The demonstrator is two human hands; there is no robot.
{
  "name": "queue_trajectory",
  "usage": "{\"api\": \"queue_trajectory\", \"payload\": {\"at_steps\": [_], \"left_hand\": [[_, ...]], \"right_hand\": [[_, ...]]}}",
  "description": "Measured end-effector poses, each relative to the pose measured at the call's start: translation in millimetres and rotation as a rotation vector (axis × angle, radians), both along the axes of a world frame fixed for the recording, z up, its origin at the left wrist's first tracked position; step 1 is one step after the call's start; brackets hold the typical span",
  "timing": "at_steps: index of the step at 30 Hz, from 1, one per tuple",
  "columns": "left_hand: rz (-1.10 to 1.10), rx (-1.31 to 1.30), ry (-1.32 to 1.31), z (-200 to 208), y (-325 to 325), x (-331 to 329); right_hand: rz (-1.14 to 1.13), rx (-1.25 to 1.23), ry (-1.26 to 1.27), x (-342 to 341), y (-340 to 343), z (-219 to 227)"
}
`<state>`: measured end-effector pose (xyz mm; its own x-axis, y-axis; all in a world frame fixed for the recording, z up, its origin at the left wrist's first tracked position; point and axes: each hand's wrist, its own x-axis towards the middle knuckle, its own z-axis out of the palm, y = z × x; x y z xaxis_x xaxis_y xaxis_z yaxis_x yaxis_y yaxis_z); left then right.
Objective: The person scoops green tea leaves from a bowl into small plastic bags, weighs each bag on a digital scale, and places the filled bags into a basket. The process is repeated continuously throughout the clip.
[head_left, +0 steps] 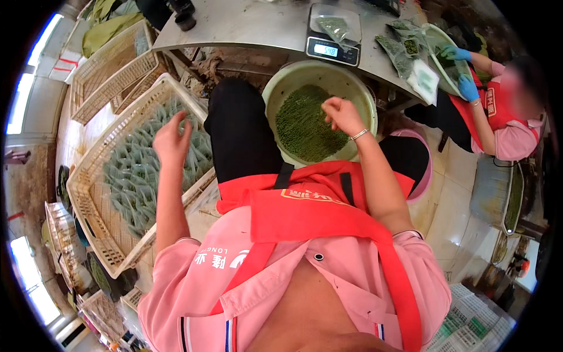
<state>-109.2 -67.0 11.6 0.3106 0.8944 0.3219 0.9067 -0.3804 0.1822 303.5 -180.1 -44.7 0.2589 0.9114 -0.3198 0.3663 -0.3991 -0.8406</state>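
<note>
My left hand hangs over a cream plastic crate, its thumb and fingers apart and nothing seen between them. Many small clear bags with green contents stand packed in that crate. My right hand is above a pale round basin between my knees, fingers curled together; whether anything is in them is hidden. Small green grains partly fill the basin. On the metal table ahead, a digital scale carries one clear bag with some green in it.
At the right a co-worker in blue gloves holds a pale tub over the table edge. Filled bags lie beside it. More crates stand at the far left. A pink tub sits by my right knee.
</note>
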Motion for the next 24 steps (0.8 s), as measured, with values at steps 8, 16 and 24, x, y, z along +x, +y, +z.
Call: {"api": "queue_trajectory", "payload": {"at_steps": [8,16,24], "left_hand": [[-0.6,0.128,-0.287,0.9,0.3,165.4],[-0.527,-0.348,-0.432,-55.7,-16.0,220.0],[-0.566,-0.795,-0.789,-74.7,-13.4,243.1]], "right_hand": [[-0.124,0.389,-0.772,47.7,93.7,37.3],[-0.295,0.582,-0.744,38.5,103.7,18.3],[-0.482,0.596,-0.19,15.3,54.7,3.4]]}}
